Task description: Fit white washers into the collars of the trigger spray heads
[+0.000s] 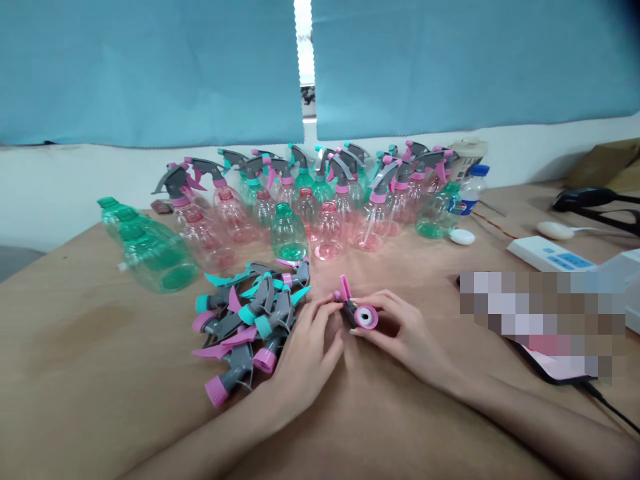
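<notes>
Just right of the sprayer pile (250,320), the left hand (310,347) and right hand (405,330) pinch one trigger sprayer (361,313); behind the pile stand many fitted bottles (375,220) and several bare bottles (289,233)

Left hand (310,347) and right hand (406,333) on a pink-capped trigger head (361,313) — loose heap (250,320) beside, bottles (310,203) beyond.

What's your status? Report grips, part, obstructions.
Left grip, right grip both shut on grey plastic spray head with pink collar. Pile of grey spray heads beside left grip. Nothing in the way.
</notes>
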A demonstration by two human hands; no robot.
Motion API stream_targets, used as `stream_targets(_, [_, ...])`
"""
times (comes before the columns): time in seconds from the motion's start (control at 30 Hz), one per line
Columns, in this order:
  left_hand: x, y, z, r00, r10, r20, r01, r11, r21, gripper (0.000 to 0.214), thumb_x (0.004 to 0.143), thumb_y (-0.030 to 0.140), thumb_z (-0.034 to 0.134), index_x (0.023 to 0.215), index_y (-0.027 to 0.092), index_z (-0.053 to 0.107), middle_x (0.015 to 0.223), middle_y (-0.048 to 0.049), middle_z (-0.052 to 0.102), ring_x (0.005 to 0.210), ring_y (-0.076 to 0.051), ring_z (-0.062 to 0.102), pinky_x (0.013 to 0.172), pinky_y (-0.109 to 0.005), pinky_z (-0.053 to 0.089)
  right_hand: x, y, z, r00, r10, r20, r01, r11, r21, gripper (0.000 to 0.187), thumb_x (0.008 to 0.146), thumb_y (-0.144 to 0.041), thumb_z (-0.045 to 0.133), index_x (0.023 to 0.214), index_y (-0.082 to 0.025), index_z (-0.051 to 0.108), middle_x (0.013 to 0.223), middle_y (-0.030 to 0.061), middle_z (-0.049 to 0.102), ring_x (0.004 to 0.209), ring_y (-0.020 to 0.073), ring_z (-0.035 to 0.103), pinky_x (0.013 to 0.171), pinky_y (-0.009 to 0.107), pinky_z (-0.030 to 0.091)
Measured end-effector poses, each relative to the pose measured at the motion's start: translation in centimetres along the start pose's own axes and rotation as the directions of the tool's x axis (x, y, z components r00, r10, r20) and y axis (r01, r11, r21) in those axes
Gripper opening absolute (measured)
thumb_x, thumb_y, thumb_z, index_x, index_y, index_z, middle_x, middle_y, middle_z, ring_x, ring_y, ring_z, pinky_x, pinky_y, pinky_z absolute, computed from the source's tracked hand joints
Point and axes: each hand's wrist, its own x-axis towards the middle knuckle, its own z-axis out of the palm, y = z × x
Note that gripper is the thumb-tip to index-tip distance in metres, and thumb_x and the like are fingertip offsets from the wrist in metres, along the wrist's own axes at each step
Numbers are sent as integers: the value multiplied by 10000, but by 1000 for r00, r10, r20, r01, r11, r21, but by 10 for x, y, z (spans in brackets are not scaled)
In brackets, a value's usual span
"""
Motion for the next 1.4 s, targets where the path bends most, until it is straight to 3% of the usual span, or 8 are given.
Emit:
stream_targets(0.17, [-1, -9, -3, 999, -55, -1, 53, 956, 290, 503, 891, 265, 501, 1376, 221, 375, 1429, -123, 386, 1324, -298, 359, 1067, -502, 342, -1, 4, 3, 999, 36, -11, -35, 993, 109, 290, 819, -208, 657, 1092, -255, 570, 1131, 19, 614, 1017, 170, 613, 888, 326, 528])
stream_targets(0.3, [-2, -9, -6, 991, -122, -60, 136, 925, 355, 492, 897, 332, 505, 1352, 171, 413, 1436, -166, 369, 1322, -342, 356, 1051, -533, 347, -1, 4, 4, 999, 12, -34, -9, 996, 92, 281, 800, -199, 670, 1061, -245, 574, 1089, 23, 632, 1007, 178, 622, 882, 334, 539])
stream_targets(0.47, [-10, 6, -6, 1000, 3, -18, -2, 998, 58, 361, 951, 258, 424, 1312, 251, 418, 1386, -86, 422, 1302, -247, 395, 1081, -463, 344, -3, 1, 3, 1000, -19, -13, 20, 996, 82, 282, 797, -184, 672, 1052, -249, 569, 1065, 14, 648, 969, 165, 643, 835, 303, 556])
stream_targets(0.63, [-6, 21, 2, 998, 62, -6, -61, 974, -218, 360, 930, 229, 482, 1283, 252, 415, 1316, -64, 457, 1229, -211, 448, 1047, -400, 394, -3, 0, 2, 999, 23, 38, -29, 988, 155, 271, 806, -188, 657, 1043, -231, 533, 1027, 26, 660, 886, 164, 682, 781, 311, 576])
stream_targets(0.77, [6, 21, 5, 999, 34, 1, -33, 968, -248, 294, 901, 199, 522, 1191, 239, 497, 1172, -53, 516, 1059, -202, 538, 889, -357, 488, -3, 4, 4, 999, 39, 36, -47, 972, 232, 287, 815, -191, 642, 1064, -232, 507, 1060, 38, 641, 921, 170, 679, 814, 348, 579])
stream_targets(1.0, [14, 12, 1, 1000, 16, 0, -16, 974, -227, 285, 855, 203, 614, 1131, 265, 579, 1115, -28, 554, 1069, -210, 529, 944, -374, 437, -4, 9, 9, 994, 103, 27, -105, 917, 384, 329, 808, -228, 652, 1067, -240, 450, 1034, 44, 647, 948, 175, 671, 813, 364, 586])
stream_targets(1.23, [16, 11, -4, 998, -46, -52, 33, 974, -225, 156, 786, 251, 702, 927, 220, 643, 930, -15, 583, 903, -198, 558, 801, -325, 460, -4, -3, 2, 992, 116, -49, -103, 970, 220, 155, 852, -252, 595, 966, -223, 494, 914, 19, 584, 756, 131, 625, 637, 270, 563])
stream_targets(1.4, [16, 13, -3, 996, -82, -27, 74, 970, -232, 147, 755, 141, 690, 865, 196, 609, 867, 2, 553, 777, -160, 540, 732, -289, 453, -7, -9, -2, 998, 17, 60, -21, 998, 64, 174, 845, -293, 623, 993, -217, 574, 773, -7, 542, 637, 117, 539, 542, 237, 481])
